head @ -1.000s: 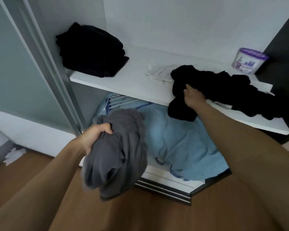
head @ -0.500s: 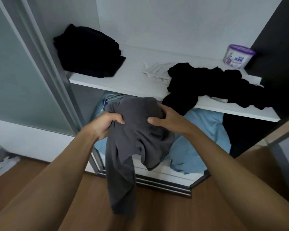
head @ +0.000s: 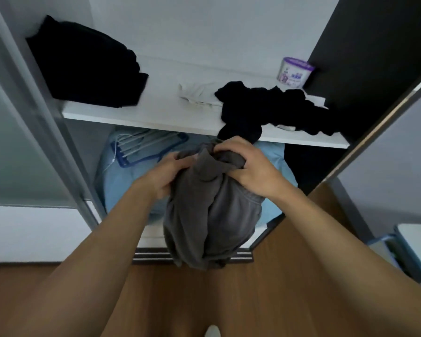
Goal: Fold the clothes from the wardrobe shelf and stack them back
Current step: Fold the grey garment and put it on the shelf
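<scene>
A grey garment (head: 212, 215) hangs bunched in front of the wardrobe, below the shelf edge. My left hand (head: 167, 175) grips its upper left part and my right hand (head: 248, 171) grips its upper right part. On the white shelf (head: 156, 113) lies a folded black stack (head: 85, 66) at the left. A crumpled black garment (head: 275, 110) lies at the right, one end drooping over the shelf edge. A small white cloth (head: 199, 94) sits between them.
A purple-lidded tub (head: 295, 72) stands at the shelf's back right. Below the shelf lie light blue fabric (head: 122, 171) and a hanger (head: 146, 148). Sliding door frames stand at left (head: 46, 132) and right (head: 374, 122). Wooden floor (head: 289, 263) lies underfoot.
My right hand left the black garment on the shelf and came down onto the grey garment. Both hands now bunch it closer together, slightly higher, near the shelf edge.
</scene>
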Demonstrator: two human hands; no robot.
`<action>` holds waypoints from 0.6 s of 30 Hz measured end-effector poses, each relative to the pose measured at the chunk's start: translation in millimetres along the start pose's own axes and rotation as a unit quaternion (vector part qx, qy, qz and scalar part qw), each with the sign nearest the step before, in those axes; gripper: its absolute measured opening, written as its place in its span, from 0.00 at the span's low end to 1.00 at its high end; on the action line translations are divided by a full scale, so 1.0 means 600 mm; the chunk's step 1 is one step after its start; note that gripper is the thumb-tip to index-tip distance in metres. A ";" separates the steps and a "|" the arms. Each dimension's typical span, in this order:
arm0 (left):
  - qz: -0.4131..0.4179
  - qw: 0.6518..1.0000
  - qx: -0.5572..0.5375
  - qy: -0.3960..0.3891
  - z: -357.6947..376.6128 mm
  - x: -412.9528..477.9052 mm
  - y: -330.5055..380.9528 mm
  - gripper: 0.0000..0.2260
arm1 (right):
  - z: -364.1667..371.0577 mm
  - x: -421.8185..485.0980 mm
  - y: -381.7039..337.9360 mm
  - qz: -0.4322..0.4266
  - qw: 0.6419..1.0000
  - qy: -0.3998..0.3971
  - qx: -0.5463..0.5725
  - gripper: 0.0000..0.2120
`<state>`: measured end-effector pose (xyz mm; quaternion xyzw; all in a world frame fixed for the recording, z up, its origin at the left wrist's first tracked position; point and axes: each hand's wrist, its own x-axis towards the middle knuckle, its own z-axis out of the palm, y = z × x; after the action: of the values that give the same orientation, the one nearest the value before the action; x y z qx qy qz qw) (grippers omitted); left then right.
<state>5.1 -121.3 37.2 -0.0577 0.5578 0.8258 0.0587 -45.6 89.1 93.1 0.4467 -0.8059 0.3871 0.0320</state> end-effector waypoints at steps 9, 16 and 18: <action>0.086 0.995 -0.002 -0.045 0.029 -0.009 0.051 0.06 | 0.069 -0.081 0.034 0.298 0.941 -0.062 0.146 0.10; 0.048 0.942 0.297 0.150 -0.046 -0.025 0.070 0.06 | 0.002 -0.046 0.011 0.230 0.969 0.070 0.057 0.08; 0.006 0.884 0.448 0.130 -0.051 -0.022 0.081 0.10 | -0.012 -0.020 -0.012 0.191 0.981 0.020 -0.005 0.11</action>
<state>11.4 -168.2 72.6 -0.1291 0.8716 0.4729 0.0002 -35.5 99.9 97.5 0.2759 -0.8778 0.3907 -0.0239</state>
